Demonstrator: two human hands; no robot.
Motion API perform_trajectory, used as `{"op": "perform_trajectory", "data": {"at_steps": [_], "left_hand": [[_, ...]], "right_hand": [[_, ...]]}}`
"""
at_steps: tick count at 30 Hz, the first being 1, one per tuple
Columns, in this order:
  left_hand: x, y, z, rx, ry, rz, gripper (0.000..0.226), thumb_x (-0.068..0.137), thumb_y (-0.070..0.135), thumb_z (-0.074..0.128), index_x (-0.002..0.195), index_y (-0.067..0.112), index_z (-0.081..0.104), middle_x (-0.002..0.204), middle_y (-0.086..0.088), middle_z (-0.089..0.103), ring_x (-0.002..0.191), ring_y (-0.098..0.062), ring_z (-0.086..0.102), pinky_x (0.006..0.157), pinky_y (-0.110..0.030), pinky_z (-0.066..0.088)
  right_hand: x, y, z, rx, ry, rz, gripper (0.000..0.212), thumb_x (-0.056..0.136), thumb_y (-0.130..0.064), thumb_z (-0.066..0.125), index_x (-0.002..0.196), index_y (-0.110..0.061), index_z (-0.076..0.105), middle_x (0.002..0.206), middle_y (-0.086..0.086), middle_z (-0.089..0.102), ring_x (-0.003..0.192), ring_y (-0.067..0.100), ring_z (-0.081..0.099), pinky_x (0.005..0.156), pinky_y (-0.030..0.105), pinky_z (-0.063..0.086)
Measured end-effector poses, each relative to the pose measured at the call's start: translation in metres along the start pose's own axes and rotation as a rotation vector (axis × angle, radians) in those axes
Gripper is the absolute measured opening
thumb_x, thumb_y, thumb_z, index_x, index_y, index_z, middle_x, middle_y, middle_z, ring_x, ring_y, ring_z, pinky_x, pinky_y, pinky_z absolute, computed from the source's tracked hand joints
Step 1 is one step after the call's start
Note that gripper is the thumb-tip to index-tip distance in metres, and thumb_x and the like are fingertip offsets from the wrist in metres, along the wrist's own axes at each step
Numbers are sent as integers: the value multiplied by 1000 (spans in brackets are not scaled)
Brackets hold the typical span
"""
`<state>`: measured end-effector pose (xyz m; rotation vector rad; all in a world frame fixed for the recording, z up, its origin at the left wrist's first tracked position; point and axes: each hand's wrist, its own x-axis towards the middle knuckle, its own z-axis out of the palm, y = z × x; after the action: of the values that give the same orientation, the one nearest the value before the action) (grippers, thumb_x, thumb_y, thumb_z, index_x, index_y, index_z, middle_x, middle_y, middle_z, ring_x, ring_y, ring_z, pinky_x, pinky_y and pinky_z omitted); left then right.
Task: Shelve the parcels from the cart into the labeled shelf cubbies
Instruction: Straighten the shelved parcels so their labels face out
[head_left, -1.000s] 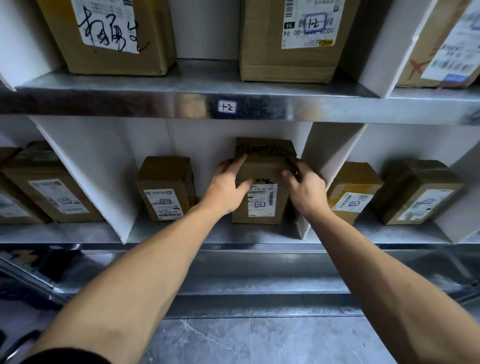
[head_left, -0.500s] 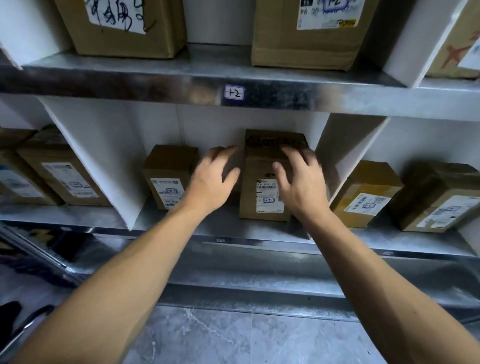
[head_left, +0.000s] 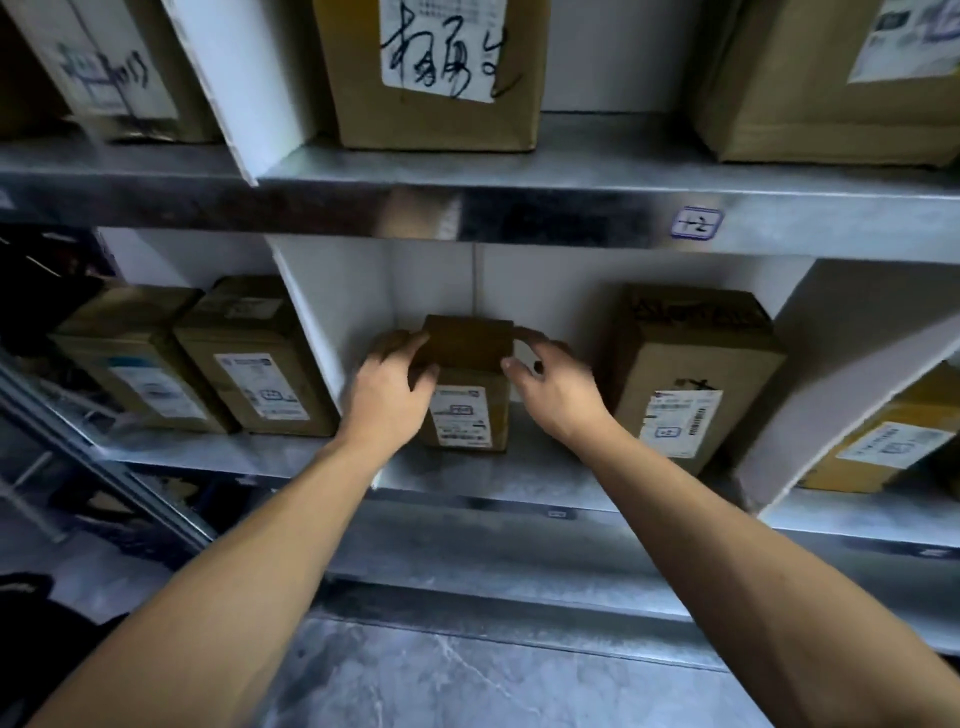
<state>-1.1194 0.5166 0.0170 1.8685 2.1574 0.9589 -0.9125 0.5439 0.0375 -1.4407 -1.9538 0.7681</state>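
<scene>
A small brown parcel (head_left: 465, 415) with a white label stands upright on the lower metal shelf (head_left: 519, 480), in the cubby under the "1-2" tag (head_left: 696, 222). My left hand (head_left: 387, 397) clasps its left side, thumb on the front. On the other side, my right hand (head_left: 556, 389) reaches around its upper right corner with its fingers touching the top edge. A taller brown parcel (head_left: 691, 374) with scribbled writing on top stands in the same cubby, a little to the right and apart from my hands.
White dividers (head_left: 322, 322) (head_left: 831, 374) bound the cubby. Two parcels (head_left: 249, 364) fill the cubby to the left, and a yellowish one (head_left: 888, 447) sits to the right. Larger boxes (head_left: 436, 73) stand on the upper shelf. Grey floor lies below.
Both hands let go of the taller parcel and moved left onto the small parcel. My view swung left, so the shelves now sit further right in frame.
</scene>
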Motion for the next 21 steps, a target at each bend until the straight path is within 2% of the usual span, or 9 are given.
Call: {"op": "perform_trajectory", "data": {"at_steps": [3,6,11,17,21], "left_hand": [[14,-18,4,-13,-55,25,50,95,38,55,143,31,44,143,-10,45,131,-31,40,106,-36,34],[22,-29,13,-26,-135,37,54,96,40,53,147,31,37,152,-9,34,141,-28,25,113,-35,23],[25,-31,23,-177,-176,52,53,96,37,53,146,31,37,143,-8,45,126,-28,44,101,-27,34],[16,-35,25,-239,-150,85,53,93,36,58,143,29,41,135,-7,50,117,-25,51,95,-26,40],[17,-35,26,-244,-171,78,54,94,37,56,145,31,38,138,-6,48,118,-26,52,99,-31,44]], "right_hand": [[17,-2,22,39,15,111,50,101,-37,53,148,-26,42,142,10,53,127,30,52,102,38,45],[24,0,39,81,44,166,48,101,-38,53,147,-29,42,140,6,56,122,28,57,97,35,48],[22,2,52,217,121,182,39,99,-41,56,137,-31,52,130,-6,61,112,20,64,85,24,52],[12,7,54,175,132,175,44,97,-41,59,138,-26,52,136,-1,60,117,20,62,99,37,52],[12,7,56,154,143,176,45,98,-40,58,140,-23,51,137,0,59,119,21,60,94,27,47]]}}
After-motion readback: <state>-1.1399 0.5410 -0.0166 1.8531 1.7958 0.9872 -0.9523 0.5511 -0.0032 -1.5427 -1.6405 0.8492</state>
